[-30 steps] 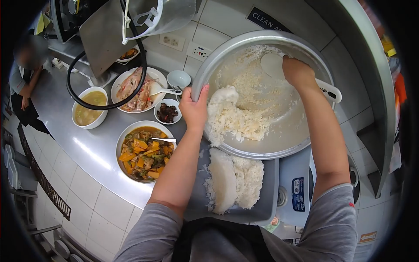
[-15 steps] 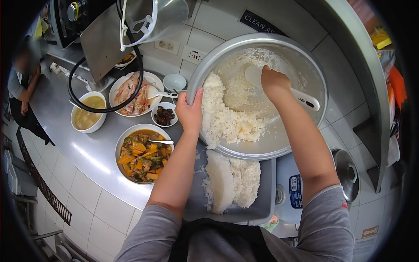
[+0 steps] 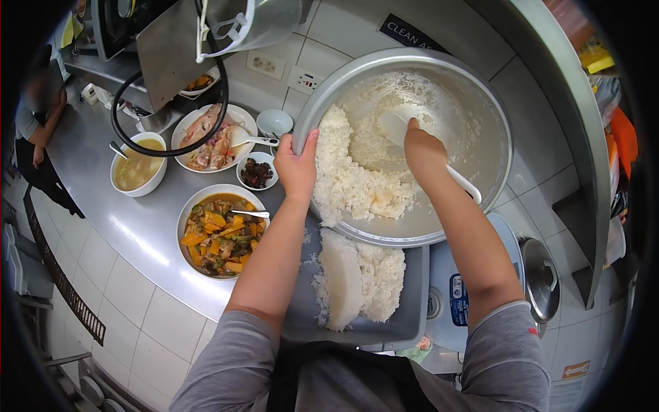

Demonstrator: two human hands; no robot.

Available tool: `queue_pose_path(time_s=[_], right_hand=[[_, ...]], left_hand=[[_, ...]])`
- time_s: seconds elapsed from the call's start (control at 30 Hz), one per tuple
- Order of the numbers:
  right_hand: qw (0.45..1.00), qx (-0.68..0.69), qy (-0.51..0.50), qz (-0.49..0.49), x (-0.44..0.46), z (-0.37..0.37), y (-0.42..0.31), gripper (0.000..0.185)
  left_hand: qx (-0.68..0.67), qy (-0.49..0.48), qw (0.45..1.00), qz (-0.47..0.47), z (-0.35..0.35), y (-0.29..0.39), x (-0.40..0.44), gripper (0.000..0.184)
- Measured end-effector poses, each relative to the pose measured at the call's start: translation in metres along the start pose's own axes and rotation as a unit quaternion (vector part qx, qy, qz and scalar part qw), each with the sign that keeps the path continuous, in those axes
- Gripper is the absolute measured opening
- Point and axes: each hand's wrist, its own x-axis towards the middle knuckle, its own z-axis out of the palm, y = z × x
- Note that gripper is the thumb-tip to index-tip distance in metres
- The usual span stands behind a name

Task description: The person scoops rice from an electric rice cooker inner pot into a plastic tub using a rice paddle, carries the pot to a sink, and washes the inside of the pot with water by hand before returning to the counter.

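Nearby, a grey rectangular tub (image 3: 417,295) holds clumped white rice (image 3: 381,281). Beyond it, the left hand (image 3: 296,165) grips the rim of a large, round, silver metal pot (image 3: 491,123); inside, the right hand (image 3: 424,147) clasps a white plastic paddle (image 3: 393,128) beside more rice (image 3: 364,189). A white-lettered black sign (image 3: 410,32) is behind.

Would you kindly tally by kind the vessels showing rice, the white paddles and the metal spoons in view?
Large round silver metal pot: 1
Grey rectangular plastic tub: 1
White plastic paddles, one in the right hand: 2
Silver metal spoons: 2
Total: 6
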Motion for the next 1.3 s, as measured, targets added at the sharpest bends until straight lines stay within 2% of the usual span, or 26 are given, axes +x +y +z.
queue_pose_path(time_s=[0.07,0.17,0.3,0.37,0.5,0.6,0.8,0.87,0.9,0.93,1.0,1.07,1.1,1.13,1.2,1.23,1.3], right_hand=[[0.993,-0.070,0.043,-0.089,-0.002,0.003,-0.005,0.020],[0.986,-0.109,0.070,-0.108,0.003,0.010,-0.013,0.019],[0.988,-0.128,0.038,-0.076,0.005,0.011,-0.023,0.022],[0.994,-0.068,0.022,-0.081,0.006,0.010,-0.019,0.025],[0.993,-0.065,0.051,-0.089,-0.002,0.033,-0.038,0.018],[0.996,-0.069,0.028,-0.049,-0.007,0.044,-0.052,0.015],[0.992,0.015,-0.040,-0.120,-0.019,0.091,-0.064,0.019],[0.995,0.062,-0.042,-0.059,-0.023,0.096,-0.053,0.021],[0.993,0.063,-0.070,-0.066,-0.018,0.097,-0.043,0.019],[0.994,0.060,-0.073,-0.063,-0.020,0.093,-0.038,0.019],[0.988,0.019,-0.093,-0.118,-0.016,0.080,-0.035,0.030],[0.991,-0.052,-0.054,-0.109,0.000,0.052,-0.011,0.050],[0.989,-0.109,-0.035,-0.096,-0.001,0.017,0.006,0.051],[0.984,-0.159,0.019,-0.081,-0.001,-0.010,0.025,0.048],[0.992,-0.124,-0.017,0.030,0.010,-0.050,0.037,0.039],[0.992,-0.123,-0.022,0.028,0.012,-0.038,0.035,0.039],[0.989,-0.133,-0.033,-0.054,0.018,-0.007,0.033,0.029]], left_hand=[[-0.013,-0.005,1.000,-0.006,0.000,0.001,0.001,0.028],[-0.013,-0.003,1.000,0.000,0.000,0.001,0.000,0.028],[-0.006,0.001,1.000,0.007,0.000,-0.002,0.001,0.028],[-0.006,0.004,1.000,0.006,0.000,0.001,0.000,0.029],[-0.008,0.003,1.000,0.006,-0.001,0.003,0.000,0.030],[-0.009,0.004,1.000,0.001,-0.001,0.002,0.000,0.030],[0.005,0.012,1.000,0.022,0.000,-0.004,0.002,0.031],[-0.004,0.018,1.000,0.022,0.001,0.000,0.007,0.031],[-0.010,0.010,1.000,0.017,0.003,0.001,0.003,0.031],[-0.012,0.006,1.000,0.013,0.004,0.000,0.000,0.031],[-0.014,0.003,1.000,0.002,0.004,0.001,0.004,0.031],[-0.022,0.003,1.000,0.005,0.006,-0.003,0.006,0.031],[-0.027,0.006,1.000,0.007,0.006,-0.006,0.006,0.032],[-0.023,0.005,1.000,0.002,0.005,-0.007,0.005,0.032],[-0.006,0.017,1.000,0.021,0.006,-0.007,0.005,0.033],[-0.008,0.013,1.000,0.010,0.005,-0.006,0.005,0.034],[-0.007,0.011,1.000,0.008,0.003,-0.006,0.005,0.034]])
